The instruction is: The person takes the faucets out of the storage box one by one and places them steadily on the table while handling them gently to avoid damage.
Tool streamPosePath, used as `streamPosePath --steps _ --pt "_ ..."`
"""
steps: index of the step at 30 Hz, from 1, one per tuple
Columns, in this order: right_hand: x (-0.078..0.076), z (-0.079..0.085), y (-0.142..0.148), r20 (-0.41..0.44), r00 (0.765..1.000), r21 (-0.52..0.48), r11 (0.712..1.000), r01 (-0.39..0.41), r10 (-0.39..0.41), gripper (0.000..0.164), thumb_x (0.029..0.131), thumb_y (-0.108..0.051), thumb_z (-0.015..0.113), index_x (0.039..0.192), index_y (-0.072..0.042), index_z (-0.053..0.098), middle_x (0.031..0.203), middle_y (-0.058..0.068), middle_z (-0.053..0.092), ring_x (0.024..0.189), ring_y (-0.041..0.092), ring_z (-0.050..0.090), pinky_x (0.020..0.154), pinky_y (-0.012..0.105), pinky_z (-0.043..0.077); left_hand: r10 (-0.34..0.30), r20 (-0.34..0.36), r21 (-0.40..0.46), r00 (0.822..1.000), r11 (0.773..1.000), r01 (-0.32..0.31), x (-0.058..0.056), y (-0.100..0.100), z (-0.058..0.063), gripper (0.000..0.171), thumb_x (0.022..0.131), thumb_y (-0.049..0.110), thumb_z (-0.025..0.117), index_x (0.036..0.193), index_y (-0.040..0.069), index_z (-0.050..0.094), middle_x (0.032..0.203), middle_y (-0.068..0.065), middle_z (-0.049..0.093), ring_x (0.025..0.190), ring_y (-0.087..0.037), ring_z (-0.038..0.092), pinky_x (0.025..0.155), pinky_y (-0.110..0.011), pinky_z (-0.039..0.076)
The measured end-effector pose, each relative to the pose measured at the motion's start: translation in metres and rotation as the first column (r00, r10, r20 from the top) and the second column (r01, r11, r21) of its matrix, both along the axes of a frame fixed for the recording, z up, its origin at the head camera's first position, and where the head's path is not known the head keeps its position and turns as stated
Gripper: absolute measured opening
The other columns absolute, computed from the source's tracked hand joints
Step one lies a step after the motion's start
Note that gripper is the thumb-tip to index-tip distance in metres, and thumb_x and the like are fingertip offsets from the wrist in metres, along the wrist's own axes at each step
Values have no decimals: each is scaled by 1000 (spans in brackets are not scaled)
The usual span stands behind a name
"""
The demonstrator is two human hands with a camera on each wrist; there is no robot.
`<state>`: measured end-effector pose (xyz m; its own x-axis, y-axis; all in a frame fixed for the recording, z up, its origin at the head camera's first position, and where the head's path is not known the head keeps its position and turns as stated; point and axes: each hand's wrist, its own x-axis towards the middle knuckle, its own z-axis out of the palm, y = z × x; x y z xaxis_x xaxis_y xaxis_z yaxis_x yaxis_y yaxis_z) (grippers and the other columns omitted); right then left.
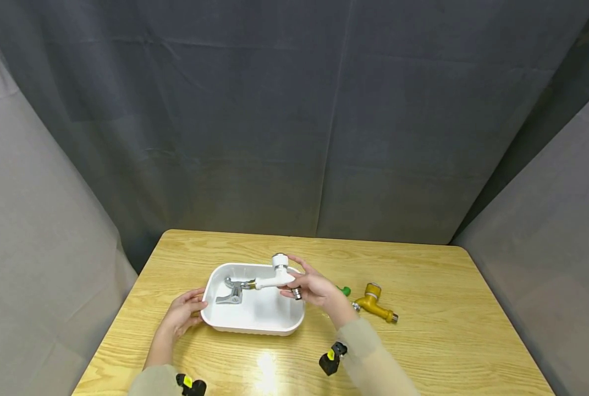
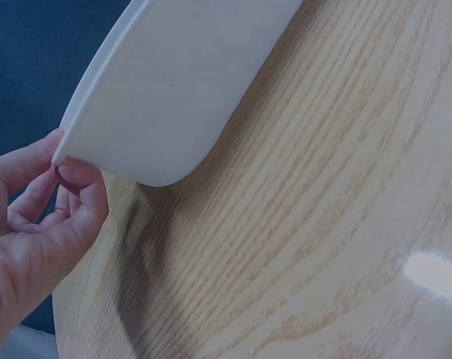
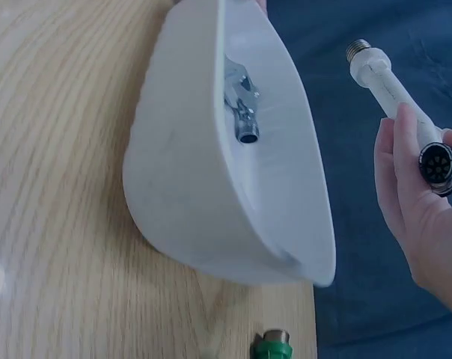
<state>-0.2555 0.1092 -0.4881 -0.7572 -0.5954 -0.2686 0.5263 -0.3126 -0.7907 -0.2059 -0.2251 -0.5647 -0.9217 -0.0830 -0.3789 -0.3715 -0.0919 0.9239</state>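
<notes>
My left hand (image 1: 181, 313) pinches the left rim of a white plastic basin (image 1: 254, 325), thumb and fingertips at the edge in the left wrist view. Inside the basin lies a silver metal tap (image 1: 232, 294). Over the basin's right part, my right hand (image 1: 314, 285) grips a white tap (image 1: 269, 282) by its spout end. The white tap's brass threaded end (image 3: 358, 51) points left, and its dark spout outlet (image 3: 440, 164) shows beside the fingers in the right wrist view.
On the wooden table (image 1: 438, 330), a yellow tap (image 1: 372, 302) lies right of the basin. A green tap (image 1: 345, 291) shows partly behind my right wrist. Dark grey cloth (image 1: 254, 137) hangs behind the table.
</notes>
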Motion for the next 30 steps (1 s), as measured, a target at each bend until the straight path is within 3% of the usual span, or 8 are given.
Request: streamPosePath --steps 9,15,24,30 --pt "2 1 42 12 996 -93 992 84 -83 82 84 23 28 147 -22 0 138 25 23 96 29 57 79 33 51 -9 -3 -24 1000 1000 9 0 -1 -1 50 86 1 59 132 -3 40 101 -7 54 85 -19 55 66 -30 50" --pt "8 0 70 5 990 -109 984 137 -137 81 85 22 28 146 -23 -1 142 27 13 104 33 54 82 35 49 -6 -3 -23 1000 1000 6 0 0 -1 49 86 1 59 132 -2 41 102 -7 54 86 -19 55 66 -30 50" --pt "20 -12 102 -1 983 -119 976 182 -183 80 86 21 25 147 -22 -6 146 27 -1 100 26 56 84 33 48 -5 1 -26 1000 1000 5 0 -2 -1 49 86 1 59 132 -2 41 102 -7 54 85 -20 56 66 -29 50" --pt "32 -22 118 46 976 -114 970 215 -211 82 87 20 27 146 -25 -7 148 24 -7 101 26 57 84 33 48 -7 2 -11 1000 1000 7 1 -3 -1 51 86 1 59 133 -3 40 100 -6 53 82 -19 56 64 -28 50"
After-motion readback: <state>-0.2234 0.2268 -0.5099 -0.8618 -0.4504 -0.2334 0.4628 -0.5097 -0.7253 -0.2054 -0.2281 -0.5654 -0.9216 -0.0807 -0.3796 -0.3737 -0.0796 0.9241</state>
